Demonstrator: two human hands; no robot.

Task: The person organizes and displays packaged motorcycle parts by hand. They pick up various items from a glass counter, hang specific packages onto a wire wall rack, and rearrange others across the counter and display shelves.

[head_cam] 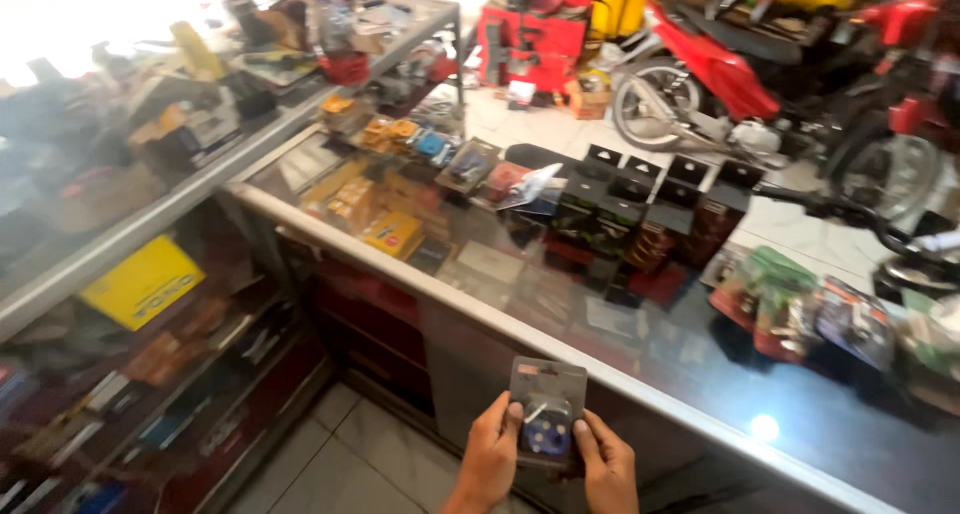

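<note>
Holding: a small blister pack (546, 410) was gripped by both hands at the bottom of the head view, just in front of the near edge of the glass counter (640, 344).
Left hand: the left hand (490, 454) was curled around the pack's left edge, thumb laid across the front; the wrist was cut off by the frame.
Right hand: the right hand (606, 461) was closed on the pack's lower right corner, thumb on the front; its remaining fingers were hidden behind the card.
Pack contents: a blue round part (546, 433) was seen under the clear bubble; its exact kind could not be made out, possibly a small disc or roller.
Pack axis: the long axis was held upright, the grey card top pointed away from the person towards the counter.
Counter contents: yellow boxes (392, 232), black boxes (610, 214) and bagged parts (800, 309) were shown under the glass, blurred by reflections.
Side case: a yellow flat box (142, 281) was lodged on a shelf of the left display case (120, 234).
Background: a red motorcycle (740, 74) was parked on the tiled floor beyond the counter, partly cut off.
</note>
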